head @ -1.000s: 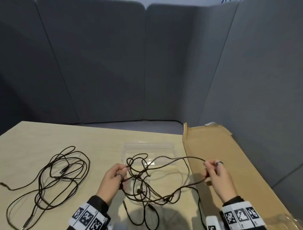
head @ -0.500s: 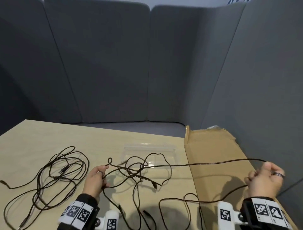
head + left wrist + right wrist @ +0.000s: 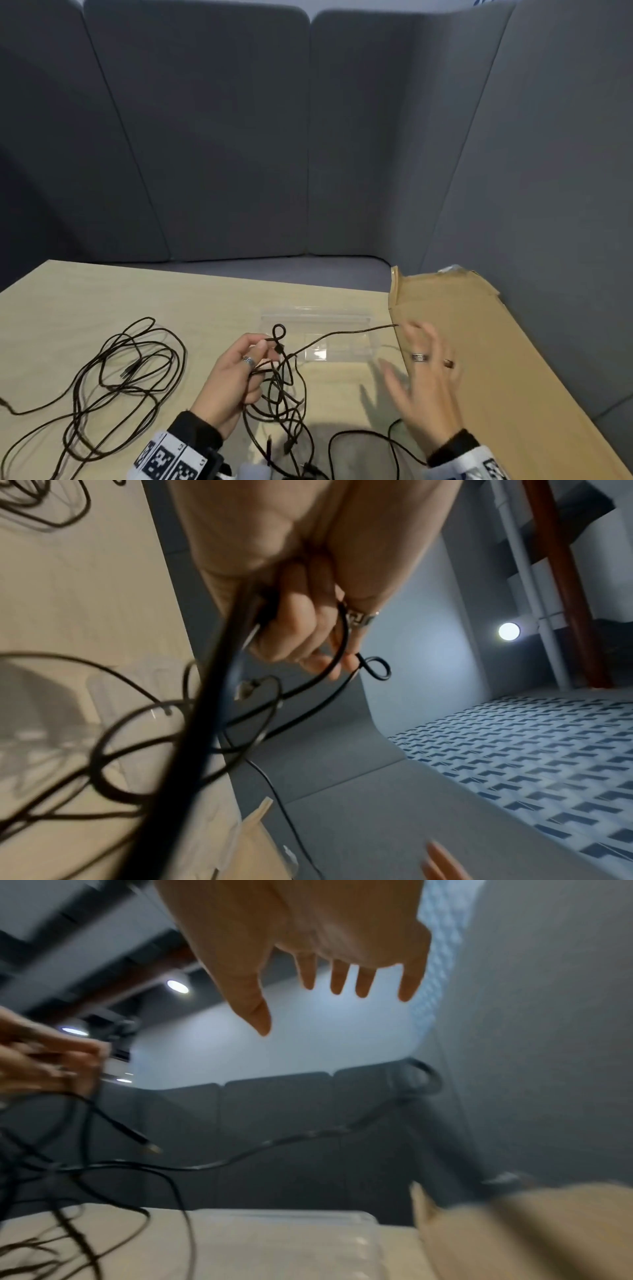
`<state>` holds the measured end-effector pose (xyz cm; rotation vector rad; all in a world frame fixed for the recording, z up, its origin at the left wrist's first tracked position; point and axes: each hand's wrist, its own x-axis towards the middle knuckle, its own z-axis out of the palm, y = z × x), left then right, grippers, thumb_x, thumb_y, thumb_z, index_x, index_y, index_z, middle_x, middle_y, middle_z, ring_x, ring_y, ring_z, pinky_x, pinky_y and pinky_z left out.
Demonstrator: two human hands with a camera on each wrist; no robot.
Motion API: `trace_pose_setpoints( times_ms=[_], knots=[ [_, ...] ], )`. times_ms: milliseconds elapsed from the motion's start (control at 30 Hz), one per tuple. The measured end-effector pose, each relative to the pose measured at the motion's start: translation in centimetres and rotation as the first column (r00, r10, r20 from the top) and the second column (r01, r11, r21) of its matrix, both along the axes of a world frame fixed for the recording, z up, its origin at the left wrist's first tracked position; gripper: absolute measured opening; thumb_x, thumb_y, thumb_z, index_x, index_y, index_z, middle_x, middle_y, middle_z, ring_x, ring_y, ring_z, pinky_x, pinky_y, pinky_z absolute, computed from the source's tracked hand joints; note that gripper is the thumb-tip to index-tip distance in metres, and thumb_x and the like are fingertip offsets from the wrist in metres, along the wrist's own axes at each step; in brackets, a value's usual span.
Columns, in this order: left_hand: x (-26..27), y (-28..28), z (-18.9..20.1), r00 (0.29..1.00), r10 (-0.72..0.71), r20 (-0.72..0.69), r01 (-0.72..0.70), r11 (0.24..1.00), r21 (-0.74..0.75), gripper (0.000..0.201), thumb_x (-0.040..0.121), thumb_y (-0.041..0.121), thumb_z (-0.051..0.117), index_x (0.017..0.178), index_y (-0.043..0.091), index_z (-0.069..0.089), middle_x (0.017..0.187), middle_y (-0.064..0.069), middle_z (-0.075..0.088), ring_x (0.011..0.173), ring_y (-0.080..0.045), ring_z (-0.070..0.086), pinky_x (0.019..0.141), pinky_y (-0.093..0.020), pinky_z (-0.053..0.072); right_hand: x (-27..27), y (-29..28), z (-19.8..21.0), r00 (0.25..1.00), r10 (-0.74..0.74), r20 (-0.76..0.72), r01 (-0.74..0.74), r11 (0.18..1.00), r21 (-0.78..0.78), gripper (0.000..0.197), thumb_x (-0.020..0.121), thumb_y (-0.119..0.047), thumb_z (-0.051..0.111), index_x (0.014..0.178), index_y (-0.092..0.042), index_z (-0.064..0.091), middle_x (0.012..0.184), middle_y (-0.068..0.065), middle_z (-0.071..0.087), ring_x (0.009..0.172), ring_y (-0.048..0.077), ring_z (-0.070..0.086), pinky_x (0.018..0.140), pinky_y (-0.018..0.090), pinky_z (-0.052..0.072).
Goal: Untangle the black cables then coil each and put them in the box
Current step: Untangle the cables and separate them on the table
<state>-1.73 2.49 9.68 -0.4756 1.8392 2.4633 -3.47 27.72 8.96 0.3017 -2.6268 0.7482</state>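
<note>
My left hand grips a tangle of black cables above the table, and a small loop sticks out past its fingertips. In the left wrist view the curled fingers wrap the strands. One strand runs off to the right over the clear box. My right hand hovers with spread fingers and holds nothing; the right wrist view shows its fingers straight. A second bundle of black cable lies loose on the left of the table.
A flat brown cardboard sheet lies along the table's right side. Grey padded panels enclose the back and right. More cable loops on the table near the front edge.
My right hand let go of the strand it had pulled far right and came back toward the middle, fingers spread. The left hand lifted slightly with the tangle.
</note>
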Motion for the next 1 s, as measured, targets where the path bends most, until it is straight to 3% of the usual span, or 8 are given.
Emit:
trace_pose_setpoints(
  times_ms=[67, 133, 267, 400, 633, 800, 933, 1000],
  knots=[
    [0.2, 0.7, 0.3, 1.000, -0.010, 0.019, 0.009, 0.998, 0.067, 0.014, 0.097, 0.014, 0.041, 0.095, 0.005, 0.051, 0.064, -0.008, 0.059, 0.035, -0.004, 0.019, 0.034, -0.010, 0.014, 0.8, -3.0, 0.9, 0.909, 0.298, 0.292, -0.259, 0.952, -0.166, 0.042, 0.073, -0.067, 0.055, 0.109, -0.055, 0.039, 0.112, -0.028, 0.041, 0.107, 0.002, 0.043, 0.092, 0.016, 0.033],
    [0.3, 1.5, 0.7, 0.999, -0.023, 0.037, 0.017, 0.987, 0.158, 0.014, 0.098, 0.014, 0.038, 0.091, 0.005, 0.046, 0.056, -0.009, 0.055, 0.033, -0.004, 0.018, 0.034, -0.010, 0.013, 1.7, -5.9, 0.0, 0.736, 0.462, 0.494, -0.420, 0.885, -0.202, 0.048, 0.063, -0.078, 0.055, 0.103, -0.054, 0.044, 0.100, -0.032, 0.045, 0.097, -0.003, 0.045, 0.090, 0.019, 0.037],
    [0.5, 2.4, 1.0, 0.997, -0.048, 0.054, 0.034, 0.971, 0.236, 0.015, 0.098, 0.013, 0.039, 0.089, 0.005, 0.048, 0.052, -0.008, 0.051, 0.032, -0.005, 0.020, 0.034, -0.011, 0.014, 2.2, -7.6, -3.4, 0.731, 0.523, 0.439, -0.436, 0.852, -0.289, 0.018, 0.079, -0.054, 0.055, 0.088, -0.039, 0.052, 0.069, -0.032, 0.054, 0.070, -0.003, 0.052, 0.076, 0.026, 0.049],
    [0.0, 1.1, 0.5, 0.999, 0.019, 0.042, -0.023, 0.994, 0.111, 0.010, 0.095, 0.011, 0.046, 0.087, 0.006, 0.047, 0.051, -0.001, 0.048, 0.034, -0.004, 0.026, 0.032, -0.012, 0.020, 2.1, -6.2, -2.3, 0.743, 0.542, 0.393, -0.271, 0.780, -0.565, 0.009, 0.085, -0.024, 0.065, 0.086, -0.028, 0.072, 0.072, -0.015, 0.065, 0.069, -0.001, 0.056, 0.067, 0.016, 0.047],
    [-1.3, -2.0, -1.1, 0.976, 0.202, 0.081, -0.197, 0.978, -0.064, 0.016, 0.097, 0.012, 0.043, 0.082, 0.015, 0.048, 0.072, -0.005, 0.038, 0.041, -0.009, 0.030, 0.034, -0.015, 0.026, 0.2, 0.6, -1.1, 0.850, 0.429, 0.305, 0.117, 0.410, -0.904, 0.006, 0.085, -0.006, 0.059, 0.089, -0.002, 0.061, 0.078, 0.014, 0.067, 0.072, 0.015, 0.068, 0.056, 0.029, 0.057],
    [-2.4, -3.9, -1.5, 0.962, 0.270, 0.049, -0.263, 0.958, -0.114, 0.014, 0.097, 0.014, 0.044, 0.085, 0.015, 0.050, 0.043, 0.007, 0.031, 0.034, -0.005, 0.025, 0.034, -0.013, 0.027, 0.2, 5.7, -1.3, 0.934, 0.269, 0.234, 0.159, 0.272, -0.949, 0.081, 0.029, -0.057, 0.089, 0.084, -0.007, 0.057, 0.068, 0.001, 0.068, 0.065, 0.013, 0.068, 0.053, 0.029, 0.058],
    [-2.8, -5.4, -1.3, 0.941, 0.337, 0.027, -0.331, 0.935, -0.123, 0.018, 0.097, 0.013, 0.045, 0.081, 0.018, 0.048, 0.041, 0.008, 0.030, 0.031, -0.003, 0.024, 0.034, -0.009, 0.020, 0.4, 10.2, -0.4, 0.987, -0.020, 0.160, 0.159, 0.295, -0.942, 0.039, 0.056, -0.047, 0.069, 0.084, -0.023, 0.059, 0.063, -0.009, 0.064, 0.056, 0.002, 0.062, 0.043, 0.019, 0.053],
    [-2.8, -6.0, -1.0, 0.932, 0.362, 0.035, -0.357, 0.929, -0.098, 0.020, 0.098, 0.012, 0.042, 0.080, 0.019, 0.046, 0.052, 0.002, 0.037, 0.030, -0.002, 0.026, 0.034, -0.007, 0.020, 0.7, 12.7, 0.6, 0.968, -0.232, 0.090, 0.152, 0.264, -0.952, 0.006, 0.084, -0.038, 0.056, 0.085, -0.033, 0.060, 0.063, -0.011, 0.061, 0.050, 0.001, 0.058, 0.039, 0.014, 0.047]
  ],
)
